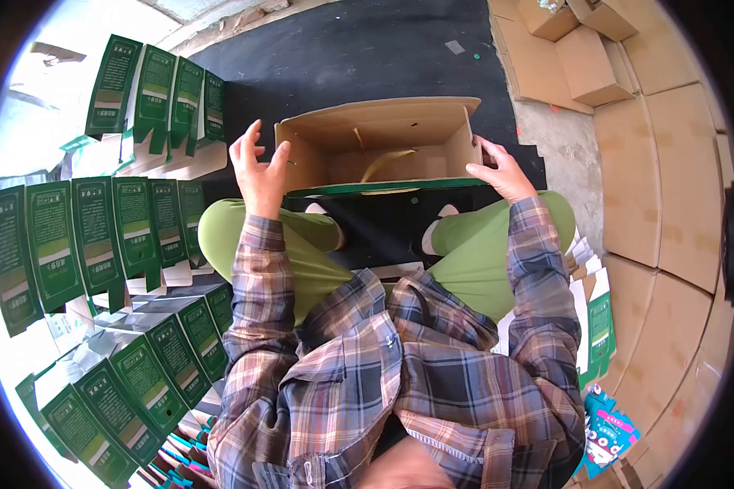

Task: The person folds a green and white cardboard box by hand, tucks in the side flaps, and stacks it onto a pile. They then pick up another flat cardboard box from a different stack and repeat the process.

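Note:
An open box (432,159), brown inside with a green lower edge, lies in front of my knees with its opening facing me. Two small yellowish-brown strips show on its inner surfaces. Beside the box's left end is my left hand (261,171), fingers apart and curled a little, holding nothing. My right hand (504,169) is at the right end panel of the box, its thumb on the near side and its fingers around the panel's edge.
Rows of green printed boxes (94,232) stand at the left. Brown cartons (628,179) are stacked along the right, with opened ones (591,65) at the upper right. Black sheeting (342,57) covers the floor. A blue packet (607,432) lies at the lower right.

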Tool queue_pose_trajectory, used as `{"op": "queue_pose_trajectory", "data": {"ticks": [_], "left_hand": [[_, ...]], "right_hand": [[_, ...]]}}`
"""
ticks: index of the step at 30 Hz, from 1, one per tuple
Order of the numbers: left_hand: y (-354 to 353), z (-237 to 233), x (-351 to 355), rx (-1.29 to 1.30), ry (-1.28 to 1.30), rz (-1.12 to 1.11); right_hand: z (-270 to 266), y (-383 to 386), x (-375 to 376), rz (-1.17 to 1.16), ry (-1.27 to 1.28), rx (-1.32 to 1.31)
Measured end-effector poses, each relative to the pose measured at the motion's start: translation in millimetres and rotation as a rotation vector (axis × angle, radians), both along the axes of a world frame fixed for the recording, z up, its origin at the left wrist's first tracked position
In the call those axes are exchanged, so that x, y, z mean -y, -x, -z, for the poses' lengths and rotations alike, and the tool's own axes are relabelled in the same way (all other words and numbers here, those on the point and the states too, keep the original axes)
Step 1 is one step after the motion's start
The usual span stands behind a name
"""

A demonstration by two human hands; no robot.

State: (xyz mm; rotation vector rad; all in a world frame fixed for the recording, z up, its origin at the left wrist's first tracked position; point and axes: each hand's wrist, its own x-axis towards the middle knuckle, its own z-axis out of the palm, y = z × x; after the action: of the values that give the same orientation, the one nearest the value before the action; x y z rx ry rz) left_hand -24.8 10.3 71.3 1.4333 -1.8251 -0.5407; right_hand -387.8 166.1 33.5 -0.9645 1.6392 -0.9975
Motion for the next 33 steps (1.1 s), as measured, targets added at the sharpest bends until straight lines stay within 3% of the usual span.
{"op": "queue_pose_trajectory", "data": {"ticks": [3, 5, 7, 10, 19, 22, 24, 32, 33], "left_hand": [[-14, 21, 5, 0.063, -0.108, 0.031], [-16, 27, 9, 0.010, -0.254, 0.207], [-17, 33, 11, 0.224, -0.124, 0.335], [-16, 34, 13, 0.244, -0.200, 0.339], [-7, 18, 7, 0.458, -0.223, 0.352], [-10, 16, 4, 0.449, -0.233, 0.417], [-7, 9, -1, 0.435, -0.266, 0.440], [-9, 26, 6, 0.287, -0.169, 0.581], [-8, 22, 6, 0.177, -0.361, 0.579]], "right_hand": [[-2, -1, 7, -0.042, -0.027, -0.033], [4, 1, 13, -0.056, -0.051, 0.007], [3, 1, 17, -0.068, -0.083, 0.045], [0, -1, 22, 0.035, -0.121, 0.125], [-9, -8, 27, -0.069, -0.148, 0.088], [-20, -14, 28, -0.114, -0.114, 0.004], [-40, -17, 30, -0.143, -0.332, 0.089], [-34, -20, 35, -0.140, -0.303, 0.029], [-32, -20, 34, -0.137, -0.291, 0.010]]}}
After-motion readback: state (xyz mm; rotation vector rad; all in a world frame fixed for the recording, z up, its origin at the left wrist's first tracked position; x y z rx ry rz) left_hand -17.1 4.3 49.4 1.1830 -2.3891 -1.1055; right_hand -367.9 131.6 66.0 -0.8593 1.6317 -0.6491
